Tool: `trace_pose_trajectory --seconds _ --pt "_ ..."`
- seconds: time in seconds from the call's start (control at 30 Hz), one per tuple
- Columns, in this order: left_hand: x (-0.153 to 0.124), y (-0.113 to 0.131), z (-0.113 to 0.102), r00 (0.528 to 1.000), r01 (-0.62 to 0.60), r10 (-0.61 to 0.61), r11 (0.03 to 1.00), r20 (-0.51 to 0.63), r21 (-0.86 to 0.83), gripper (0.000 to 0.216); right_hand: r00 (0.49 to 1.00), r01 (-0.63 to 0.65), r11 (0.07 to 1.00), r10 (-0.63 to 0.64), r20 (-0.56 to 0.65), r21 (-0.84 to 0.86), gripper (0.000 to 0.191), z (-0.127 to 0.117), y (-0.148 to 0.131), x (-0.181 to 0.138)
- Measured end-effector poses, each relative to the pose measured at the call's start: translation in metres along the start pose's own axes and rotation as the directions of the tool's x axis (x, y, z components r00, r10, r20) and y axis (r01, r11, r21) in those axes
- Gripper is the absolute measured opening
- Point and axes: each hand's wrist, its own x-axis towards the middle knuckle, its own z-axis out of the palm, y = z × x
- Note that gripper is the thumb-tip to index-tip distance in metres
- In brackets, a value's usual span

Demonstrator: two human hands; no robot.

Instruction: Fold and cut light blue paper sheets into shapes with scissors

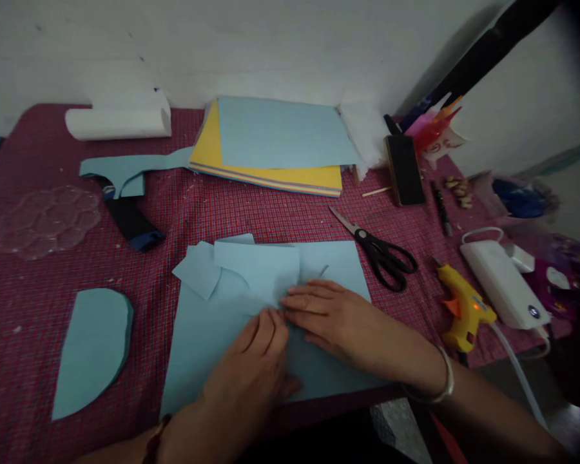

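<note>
A large light-blue paper sheet lies on the table in front of me. Smaller light-blue cut pieces rest on its upper part, one with a curved edge. My left hand is over the middle of the sheet, fingers bent and pressed together; what is under them is hidden. Its thumb tip shows lower down. Beside it, my right hand lies flat with fingers stretched out, pressing on the paper. The fingertips of both hands nearly touch. Black-handled scissors lie partly open just right of the sheet.
A rounded blue paper piece lies at left, near a clear plastic tray. Behind are a paper stack and a white roll. To the right are a phone, yellow glue gun and white power bank.
</note>
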Motion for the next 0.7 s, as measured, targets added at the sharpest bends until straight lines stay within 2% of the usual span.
trace_pose_trajectory --seconds 0.13,0.47,0.63,0.7 --pt "0.001 -0.001 0.002 1.0 0.001 -0.001 1.0 0.018 0.008 0.068 0.999 -0.007 0.999 0.005 0.037 0.051 0.038 -0.001 0.01 -0.007" --pt "0.011 -0.013 0.0 0.998 -0.032 0.036 0.996 0.056 -0.078 0.068 0.967 -0.232 0.972 0.226 -0.115 -0.045 0.047 0.001 0.048 0.011" --pt "0.012 -0.015 -0.002 0.998 -0.016 0.023 0.993 0.06 -0.114 0.059 0.902 -0.341 0.94 0.328 -0.281 0.001 0.035 -0.011 0.059 0.006" --pt "0.01 -0.015 -0.001 0.999 -0.01 0.017 0.992 0.052 -0.125 0.053 0.907 -0.324 0.946 0.321 -0.273 0.036 0.029 -0.019 0.058 -0.002"
